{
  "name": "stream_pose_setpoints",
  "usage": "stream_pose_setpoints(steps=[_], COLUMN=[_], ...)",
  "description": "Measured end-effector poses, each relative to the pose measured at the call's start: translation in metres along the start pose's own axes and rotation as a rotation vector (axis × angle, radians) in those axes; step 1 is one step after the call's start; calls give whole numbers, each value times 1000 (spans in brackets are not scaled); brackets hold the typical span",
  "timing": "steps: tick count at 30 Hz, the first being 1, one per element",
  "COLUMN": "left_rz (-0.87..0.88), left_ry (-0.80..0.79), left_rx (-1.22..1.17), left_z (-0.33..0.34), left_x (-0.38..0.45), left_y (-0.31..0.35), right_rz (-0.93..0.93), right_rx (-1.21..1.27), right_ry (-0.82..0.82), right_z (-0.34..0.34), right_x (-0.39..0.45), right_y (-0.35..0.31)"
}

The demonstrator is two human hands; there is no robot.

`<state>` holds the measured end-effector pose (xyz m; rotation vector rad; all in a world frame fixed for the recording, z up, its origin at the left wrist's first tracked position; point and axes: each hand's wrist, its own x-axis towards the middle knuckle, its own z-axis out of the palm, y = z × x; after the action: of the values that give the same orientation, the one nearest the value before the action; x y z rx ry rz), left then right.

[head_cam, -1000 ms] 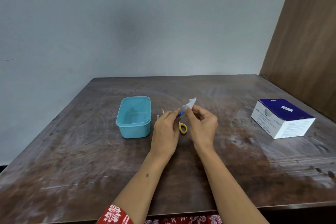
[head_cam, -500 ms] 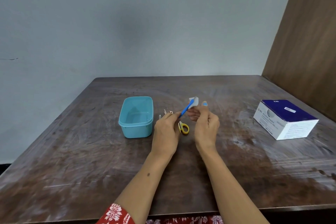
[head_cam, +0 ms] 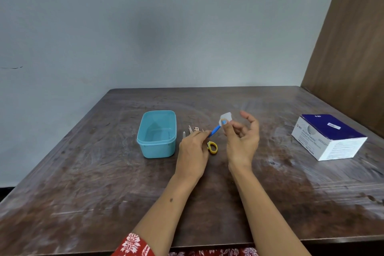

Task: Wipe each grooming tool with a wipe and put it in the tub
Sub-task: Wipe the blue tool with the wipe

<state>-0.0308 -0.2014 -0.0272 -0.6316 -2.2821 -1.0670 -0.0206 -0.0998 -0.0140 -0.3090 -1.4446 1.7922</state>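
My left hand pinches the near end of a thin blue tool, which slants up to the right. Around the tool's far tip, my right hand pinches a small white wipe between thumb and forefinger; its other fingers are spread. A light blue tub sits to the left of my hands, and nothing shows inside it. Yellow-handled scissors lie on the table between my hands. A few small metal tools lie beyond my left hand, partly hidden by it.
A blue and white box of alcohol swabs stands at the right on the dark wooden table. A brown wooden panel rises at the table's right edge, and a grey wall stands behind.
My right hand has slid the wipe up the blue tool to its far tip and spread its other fingers. My left hand keeps its hold on the near end.
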Motion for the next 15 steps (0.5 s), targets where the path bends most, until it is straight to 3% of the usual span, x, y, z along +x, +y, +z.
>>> stream_pose_setpoints(steps=[8, 15], left_rz=[-38, -44], left_ry=[19, 8], left_rx=[-21, -27], left_z=[0, 0], left_x=[0, 1], left_y=[3, 1], right_rz=[119, 86], right_rx=[197, 50], right_ry=[-18, -30], right_z=[0, 1], right_x=[1, 0], right_y=[-4, 0])
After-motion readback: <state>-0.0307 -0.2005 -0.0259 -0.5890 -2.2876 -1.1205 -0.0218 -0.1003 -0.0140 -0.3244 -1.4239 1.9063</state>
